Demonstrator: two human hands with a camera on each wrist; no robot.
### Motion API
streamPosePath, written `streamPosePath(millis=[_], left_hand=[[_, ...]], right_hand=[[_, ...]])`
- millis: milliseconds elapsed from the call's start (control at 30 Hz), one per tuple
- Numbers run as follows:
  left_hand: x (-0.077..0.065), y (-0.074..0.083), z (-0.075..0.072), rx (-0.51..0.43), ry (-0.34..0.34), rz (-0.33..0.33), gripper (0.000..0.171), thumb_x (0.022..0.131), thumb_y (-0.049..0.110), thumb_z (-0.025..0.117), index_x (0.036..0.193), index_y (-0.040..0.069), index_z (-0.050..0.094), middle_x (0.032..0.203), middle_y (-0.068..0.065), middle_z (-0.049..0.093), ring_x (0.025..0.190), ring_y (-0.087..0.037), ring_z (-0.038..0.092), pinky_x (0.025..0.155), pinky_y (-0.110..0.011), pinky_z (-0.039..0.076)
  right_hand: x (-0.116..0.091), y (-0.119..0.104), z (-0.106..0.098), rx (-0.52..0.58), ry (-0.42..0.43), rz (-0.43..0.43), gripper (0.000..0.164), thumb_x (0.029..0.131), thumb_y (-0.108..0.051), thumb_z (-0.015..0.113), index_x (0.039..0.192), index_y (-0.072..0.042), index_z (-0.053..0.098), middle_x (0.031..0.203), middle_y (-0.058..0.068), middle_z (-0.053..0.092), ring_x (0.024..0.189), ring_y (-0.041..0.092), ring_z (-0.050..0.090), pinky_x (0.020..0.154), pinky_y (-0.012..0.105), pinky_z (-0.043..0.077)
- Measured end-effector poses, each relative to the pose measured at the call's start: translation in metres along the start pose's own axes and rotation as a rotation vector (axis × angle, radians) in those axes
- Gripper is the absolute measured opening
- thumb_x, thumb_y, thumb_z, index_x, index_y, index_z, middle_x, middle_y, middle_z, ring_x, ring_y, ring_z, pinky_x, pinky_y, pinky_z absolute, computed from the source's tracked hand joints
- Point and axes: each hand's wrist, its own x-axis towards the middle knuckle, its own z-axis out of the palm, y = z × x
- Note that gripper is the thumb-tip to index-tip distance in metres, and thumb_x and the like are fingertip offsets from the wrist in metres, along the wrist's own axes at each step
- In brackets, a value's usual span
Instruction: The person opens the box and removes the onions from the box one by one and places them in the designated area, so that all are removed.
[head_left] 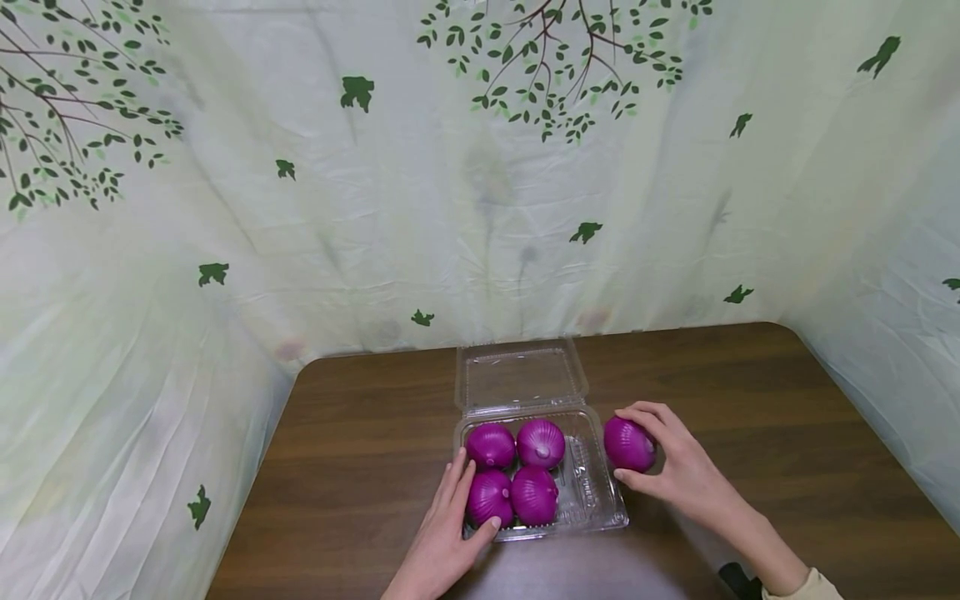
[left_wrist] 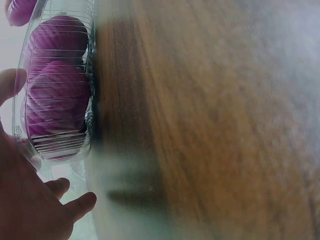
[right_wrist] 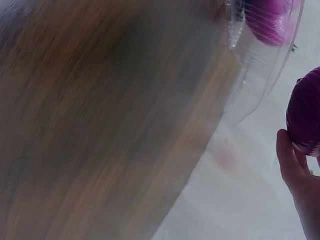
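Observation:
A clear plastic clamshell container (head_left: 592, 500) sits on the table with its lid (head_left: 521, 377) folded back, away from me. Several purple onions (head_left: 535, 496) fill its left and middle part. My left hand (head_left: 442, 537) rests at the near left corner, fingers stretched along the left wall and thumb over the front rim. Just outside the right wall, my right hand (head_left: 686, 471) grips another purple onion (head_left: 628, 443) between thumb and fingers. In the right wrist view that onion (right_wrist: 306, 115) shows above the fingertips, beside the container's wall.
The brown wooden table (head_left: 360, 467) has rounded far corners. A pale curtain (head_left: 390, 208) printed with leaves and branches hangs behind and at both sides. A dark item (head_left: 738, 579) shows by my right wrist, near a light sleeve (head_left: 806, 587).

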Motion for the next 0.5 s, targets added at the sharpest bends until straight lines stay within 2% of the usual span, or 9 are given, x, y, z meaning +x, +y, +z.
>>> streamPosePath(millis=[200, 500], left_hand=[[0.0, 0.001, 0.0, -0.002, 0.009, 0.009, 0.082, 0.09, 0.046, 0.066, 0.154, 0.009, 0.031, 0.165, 0.0, 0.01, 0.146, -0.038, 0.018, 0.106, -0.062, 0.029], [-0.001, -0.001, 0.001, -0.003, 0.014, 0.013, 0.082, 0.09, 0.047, 0.066, 0.155, 0.01, 0.031, 0.165, 0.001, 0.01, 0.146, -0.038, 0.018, 0.106, -0.062, 0.029]], right_hand=[[-0.001, 0.008, -0.005, -0.04, -0.024, 0.02, 0.077, 0.069, -0.023, 0.091, 0.137, -0.023, 0.055, 0.131, 0.001, 0.048, 0.112, 0.022, 0.05, 0.075, 0.038, 0.057], [-0.002, 0.017, -0.009, -0.066, -0.047, 0.041, 0.077, 0.07, -0.025, 0.09, 0.139, -0.022, 0.055, 0.132, -0.002, 0.049, 0.116, 0.021, 0.048, 0.077, 0.042, 0.056]])
